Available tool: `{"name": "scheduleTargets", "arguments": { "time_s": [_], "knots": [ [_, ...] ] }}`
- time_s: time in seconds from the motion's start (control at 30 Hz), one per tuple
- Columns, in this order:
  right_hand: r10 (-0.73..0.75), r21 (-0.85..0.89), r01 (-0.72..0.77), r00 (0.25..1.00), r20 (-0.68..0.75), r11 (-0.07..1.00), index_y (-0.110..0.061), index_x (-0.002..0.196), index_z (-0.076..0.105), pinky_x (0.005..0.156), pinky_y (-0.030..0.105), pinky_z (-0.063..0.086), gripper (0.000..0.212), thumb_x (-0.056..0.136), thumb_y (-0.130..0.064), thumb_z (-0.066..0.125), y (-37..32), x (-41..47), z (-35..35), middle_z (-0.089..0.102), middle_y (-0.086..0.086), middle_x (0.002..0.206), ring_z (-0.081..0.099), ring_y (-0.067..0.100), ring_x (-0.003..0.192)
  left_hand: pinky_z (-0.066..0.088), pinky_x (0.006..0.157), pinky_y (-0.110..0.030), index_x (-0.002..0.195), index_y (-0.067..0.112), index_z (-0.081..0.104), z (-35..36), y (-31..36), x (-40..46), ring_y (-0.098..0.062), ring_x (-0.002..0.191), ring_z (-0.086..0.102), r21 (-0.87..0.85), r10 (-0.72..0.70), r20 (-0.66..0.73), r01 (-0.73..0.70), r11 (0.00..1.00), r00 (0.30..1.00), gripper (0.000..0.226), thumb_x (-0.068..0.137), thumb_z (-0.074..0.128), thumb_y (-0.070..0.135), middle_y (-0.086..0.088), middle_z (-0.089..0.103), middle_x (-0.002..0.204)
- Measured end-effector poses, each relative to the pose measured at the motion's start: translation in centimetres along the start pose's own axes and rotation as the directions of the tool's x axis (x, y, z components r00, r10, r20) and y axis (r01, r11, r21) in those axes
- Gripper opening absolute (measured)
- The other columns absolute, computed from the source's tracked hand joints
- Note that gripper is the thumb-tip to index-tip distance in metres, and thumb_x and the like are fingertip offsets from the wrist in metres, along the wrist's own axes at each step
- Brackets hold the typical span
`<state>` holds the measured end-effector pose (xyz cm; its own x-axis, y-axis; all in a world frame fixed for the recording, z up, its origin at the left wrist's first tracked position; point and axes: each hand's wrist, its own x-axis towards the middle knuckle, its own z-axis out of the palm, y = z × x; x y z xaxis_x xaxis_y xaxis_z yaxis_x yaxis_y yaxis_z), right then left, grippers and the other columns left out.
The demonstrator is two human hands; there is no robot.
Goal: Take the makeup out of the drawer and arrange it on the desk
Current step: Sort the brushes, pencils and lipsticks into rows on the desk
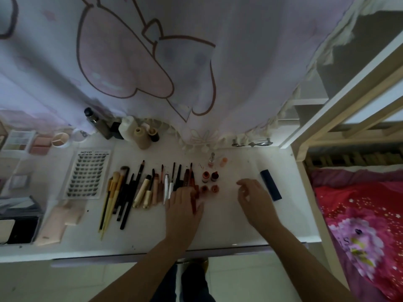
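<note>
Makeup lies arranged on the white desk (229,225). Nearest, the left hand (183,205) rests flat, fingers together, over a reddish lip pencil (193,201) at the right end of the row of brushes and pencils (139,188); whether it grips the pencil I cannot tell. The right hand (253,197) hovers with fingers loosely apart, holding nothing. Between the hands stand small round pots (210,182). A dark blue tube (271,185) lies right; a lash card (88,174) left. Beyond, bottles (124,130) stand partly under a hanging curtain (174,62).

Dim room — a pale printed curtain (152,62) hangs behind; wooden bed frame (349,118) right, red bedding (359,214).
</note>
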<state>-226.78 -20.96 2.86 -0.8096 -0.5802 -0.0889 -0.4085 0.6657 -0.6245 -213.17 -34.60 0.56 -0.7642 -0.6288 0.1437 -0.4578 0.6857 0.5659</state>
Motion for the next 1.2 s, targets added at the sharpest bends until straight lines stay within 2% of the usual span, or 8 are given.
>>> {"name": "scheduleTargets", "arguments": {
  "time_s": [0.1,0.2,0.33,0.5,0.63,0.87,1.1,1.2],
  "knots": [
    [0.071,-0.193,-0.061,0.997,0.042,0.979,-0.010,0.108,0.055,0.068,0.026,0.043,0.019,0.096,-0.023,0.048,1.3,1.3,-2.5,0.058,0.007,0.106,0.054,0.017,0.081,0.034,0.073,-0.019,0.088,0.016,0.049,-0.2,0.9,-1.9,-0.011,0.076,0.044,-0.106,0.182,-0.007,-0.182,0.978,0.983,0.012,0.083,0.055,0.026,-0.003,0.054,0.079],
    [0.138,-0.456,-0.039,0.973,0.185,0.889,-0.009,0.106,0.050,0.068,0.032,0.046,0.029,0.098,-0.036,0.043,1.0,2.4,-2.3,0.056,0.006,0.107,0.059,0.023,0.090,0.036,0.071,-0.024,0.086,0.012,0.056,0.8,3.0,-2.2,-0.012,0.075,0.044,-0.182,0.305,0.182,-0.272,0.945,0.935,0.016,0.087,0.045,0.024,-0.004,0.056,0.077],
    [0.096,-0.554,0.047,0.969,0.226,0.831,-0.009,0.109,0.048,0.063,0.029,0.043,0.034,0.098,-0.040,0.038,-0.1,2.8,-0.9,0.057,0.005,0.106,0.061,0.022,0.088,0.041,0.083,-0.030,0.110,0.009,0.059,2.8,5.8,-0.7,-0.023,0.093,0.055,-0.176,0.210,0.413,-0.149,0.973,0.886,0.026,0.097,0.042,0.022,-0.007,0.061,0.102],
    [0.167,-0.160,-0.139,0.970,0.176,0.977,-0.008,0.091,0.052,0.058,0.024,0.043,0.025,0.093,-0.032,0.054,-0.5,2.4,-1.7,0.058,0.004,0.083,0.056,0.017,0.072,0.046,0.083,-0.038,0.105,0.006,0.055,3.2,8.1,0.6,-0.025,0.091,0.057,-0.326,0.009,0.492,0.175,0.929,0.870,0.024,0.100,0.038,0.023,-0.012,0.060,0.098],
    [0.328,0.287,-0.408,0.900,0.288,0.867,-0.009,0.088,0.059,0.052,0.019,0.044,0.022,0.089,-0.030,0.059,-1.4,0.9,-3.9,0.065,0.004,0.075,0.062,0.013,0.066,0.048,0.071,-0.034,0.104,0.014,0.051,2.0,8.2,0.9,-0.015,0.076,0.055,-0.340,0.019,0.471,0.162,0.926,0.882,0.023,0.100,0.038,0.032,0.001,0.056,0.085],
    [0.192,0.016,-0.207,0.930,0.313,0.978,-0.018,0.069,0.061,0.057,0.021,0.040,0.044,0.095,-0.048,0.043,-2.9,-0.5,-7.8,0.059,-0.003,0.061,0.053,0.009,0.055,0.040,0.071,-0.026,0.110,0.012,0.053,-1.5,8.3,1.3,-0.015,0.083,0.051,-0.275,0.297,0.379,-0.200,0.940,0.876,0.024,0.101,0.037,0.027,-0.003,0.057,0.097],
    [0.039,0.276,-0.188,0.883,0.467,0.942,-0.023,0.091,0.058,0.057,0.019,0.047,0.006,0.094,-0.022,0.053,-4.3,-2.2,-9.3,0.061,-0.002,0.082,0.059,0.012,0.072,0.032,0.062,-0.028,0.097,0.007,0.058,-5.3,7.7,2.2,-0.011,0.066,0.045,-0.382,0.333,0.489,-0.145,0.913,0.806,0.024,0.100,0.040,0.023,0.000,0.053,0.078],
    [0.083,0.193,-0.221,0.835,0.544,0.956,-0.025,0.094,0.059,0.055,0.016,0.046,0.019,0.096,-0.038,0.046,-5.5,-2.8,-9.6,0.066,-0.006,0.085,0.064,0.007,0.075,0.038,0.066,-0.030,0.100,0.006,0.059,-6.6,7.1,2.0,-0.017,0.074,0.051,-0.383,0.377,0.502,-0.191,0.904,0.778,0.026,0.100,0.040,0.024,-0.007,0.058,0.086]
  ]
}}
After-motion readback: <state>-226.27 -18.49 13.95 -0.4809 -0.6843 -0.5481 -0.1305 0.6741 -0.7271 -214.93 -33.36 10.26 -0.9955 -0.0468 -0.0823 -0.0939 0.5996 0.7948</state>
